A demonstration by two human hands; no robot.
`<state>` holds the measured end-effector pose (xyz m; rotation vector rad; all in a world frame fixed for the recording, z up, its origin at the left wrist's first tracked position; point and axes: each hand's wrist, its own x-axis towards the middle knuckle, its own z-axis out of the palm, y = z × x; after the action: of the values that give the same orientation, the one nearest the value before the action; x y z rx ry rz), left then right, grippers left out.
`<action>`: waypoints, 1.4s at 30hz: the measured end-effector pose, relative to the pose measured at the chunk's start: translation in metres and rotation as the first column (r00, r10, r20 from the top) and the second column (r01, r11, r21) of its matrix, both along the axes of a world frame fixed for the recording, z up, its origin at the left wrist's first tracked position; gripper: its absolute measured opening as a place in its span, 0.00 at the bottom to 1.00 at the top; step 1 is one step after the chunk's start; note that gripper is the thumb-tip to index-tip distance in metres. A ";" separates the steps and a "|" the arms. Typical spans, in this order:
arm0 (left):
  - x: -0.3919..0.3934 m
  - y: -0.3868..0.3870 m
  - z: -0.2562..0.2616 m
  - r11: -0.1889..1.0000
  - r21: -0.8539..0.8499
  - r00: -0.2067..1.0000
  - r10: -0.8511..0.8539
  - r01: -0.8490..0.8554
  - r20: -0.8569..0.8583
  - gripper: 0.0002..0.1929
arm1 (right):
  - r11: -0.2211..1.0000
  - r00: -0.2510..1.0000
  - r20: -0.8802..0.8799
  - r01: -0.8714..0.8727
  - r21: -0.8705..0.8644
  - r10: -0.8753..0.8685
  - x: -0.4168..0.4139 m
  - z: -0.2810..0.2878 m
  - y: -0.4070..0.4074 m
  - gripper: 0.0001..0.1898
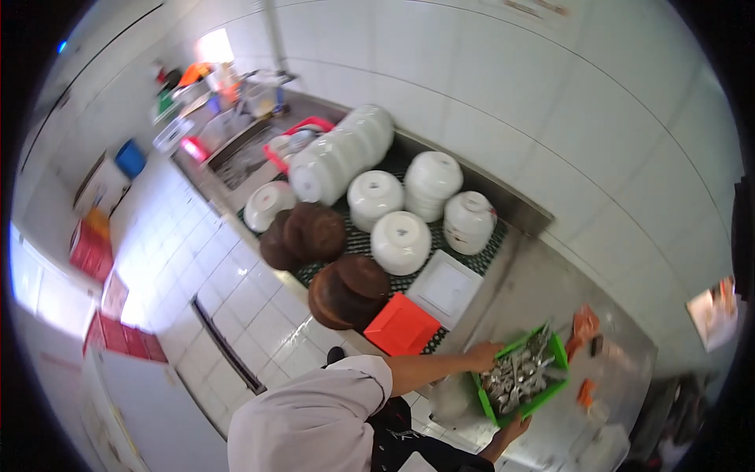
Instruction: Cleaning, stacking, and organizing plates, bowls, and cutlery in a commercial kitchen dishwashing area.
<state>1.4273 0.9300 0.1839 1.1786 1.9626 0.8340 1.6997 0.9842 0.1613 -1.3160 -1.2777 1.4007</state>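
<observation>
A green plastic basket (494, 407) full of metal cutlery (519, 377), spoons among it, is above the right part of the stainless steel counter (548, 283). My left hand (486, 356) grips its far left corner, with the fingertips partly hidden by the rim. On the near side, my right hand (514, 429) holds the basket from below its edge. I cannot tell whether the basket's base touches the counter.
White bowls (401, 242), brown bowls (348, 289), an orange-red square dish (402, 324) and a white square dish (445, 288) sit on a dark mat. Further left is a sink (242, 162). Orange scraps (585, 392) lie right of the basket. A tiled wall (472, 88) rises behind.
</observation>
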 end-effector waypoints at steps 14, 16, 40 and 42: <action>-0.008 -0.108 0.034 0.976 0.120 0.973 0.158 -0.179 0.169 0.25 | 0.966 0.953 0.181 -0.253 0.047 0.241 -0.023 -0.007 0.000 0.34; -0.017 -0.128 0.044 0.969 0.143 0.960 0.168 -0.203 0.222 0.22 | 0.952 0.942 0.175 -0.300 0.055 0.286 -0.043 0.009 -0.007 0.32; -0.211 -0.669 0.185 0.483 0.245 0.508 0.860 -0.841 0.047 0.16 | 0.605 0.609 0.078 -0.793 0.071 0.789 -0.405 0.185 -0.465 0.12; -0.231 -0.707 0.182 0.418 0.207 0.435 0.900 -0.884 0.040 0.14 | 0.495 0.495 0.108 -0.868 0.023 0.862 -0.450 0.184 -0.499 0.10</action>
<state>1.1965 0.2233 0.3654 0.0844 2.6199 1.5580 1.2497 0.4849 0.3457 -0.6154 -2.2134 1.9310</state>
